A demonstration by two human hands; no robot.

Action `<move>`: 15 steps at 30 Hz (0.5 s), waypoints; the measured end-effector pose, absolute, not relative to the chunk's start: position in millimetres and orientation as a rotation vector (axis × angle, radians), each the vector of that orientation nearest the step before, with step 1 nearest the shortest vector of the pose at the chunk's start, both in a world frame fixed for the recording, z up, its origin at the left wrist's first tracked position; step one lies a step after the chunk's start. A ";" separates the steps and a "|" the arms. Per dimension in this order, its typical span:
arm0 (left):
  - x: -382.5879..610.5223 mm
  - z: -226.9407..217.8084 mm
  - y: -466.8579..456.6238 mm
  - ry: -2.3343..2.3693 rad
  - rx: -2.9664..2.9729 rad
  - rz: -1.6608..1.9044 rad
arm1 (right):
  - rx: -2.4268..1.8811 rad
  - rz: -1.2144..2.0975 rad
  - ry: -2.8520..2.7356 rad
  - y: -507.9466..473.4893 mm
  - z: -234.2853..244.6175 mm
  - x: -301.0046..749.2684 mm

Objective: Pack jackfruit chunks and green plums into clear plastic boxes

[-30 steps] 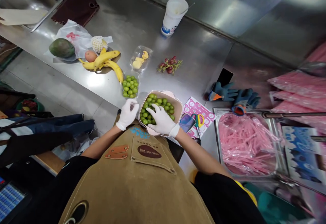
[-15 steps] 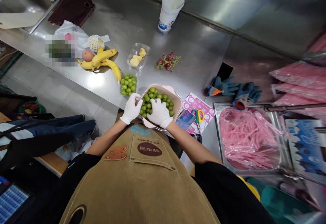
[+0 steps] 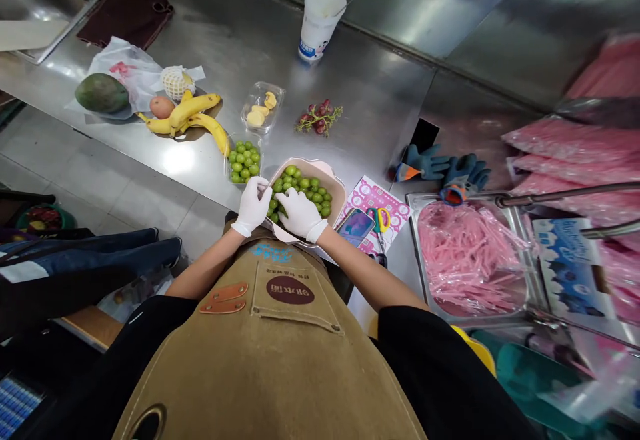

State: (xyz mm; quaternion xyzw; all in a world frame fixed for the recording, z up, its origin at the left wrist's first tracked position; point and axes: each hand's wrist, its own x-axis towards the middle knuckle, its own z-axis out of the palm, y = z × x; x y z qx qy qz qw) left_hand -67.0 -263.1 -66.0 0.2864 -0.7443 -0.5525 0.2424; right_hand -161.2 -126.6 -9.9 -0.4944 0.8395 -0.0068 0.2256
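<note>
A pale pink basin [image 3: 334, 178] full of green grapes [image 3: 314, 190] sits against my apron at the counter's front edge. My left hand [image 3: 254, 207], in a white glove, is at its left rim with fingers curled; whatever they hold is hidden. My right hand [image 3: 300, 215], gloved too, reaches over the near rim, its bent fingers closed down among the grapes and the fingertips partly hidden. Just beyond my left hand stands a clear plastic box [image 3: 227, 172] filled with more green grapes. A second clear box [image 3: 281, 97] behind it holds several pale yellow fruit pieces.
Bananas [image 3: 195, 103], a mango [image 3: 101, 93] and red grapes [image 3: 320, 118] lie across the steel counter. A white tub [image 3: 320, 20] stands at the back. Scissors [image 3: 383, 220] and a phone [image 3: 356, 227] lie on a pink sheet at right, beside a sink of pink packets [image 3: 470, 253].
The whole view has shifted a little, so things appear further left. My right hand has moved slightly toward my left hand within the basin. The mango now shows clearly.
</note>
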 end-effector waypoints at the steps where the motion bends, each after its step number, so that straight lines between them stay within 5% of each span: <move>1: -66.9 -65.8 -262.4 -2.029 0.785 -1.519 | -1.363 -0.055 2.308 -126.0 -11.6 -163.1; 10: -38.4 -72.2 -277.1 -1.802 0.923 -1.532 | -1.152 -0.937 2.269 -124.8 23.8 -203.8; 15: -34.3 -80.2 -311.1 -1.621 1.194 -1.375 | -1.356 -0.880 2.219 -215.9 41.8 -231.6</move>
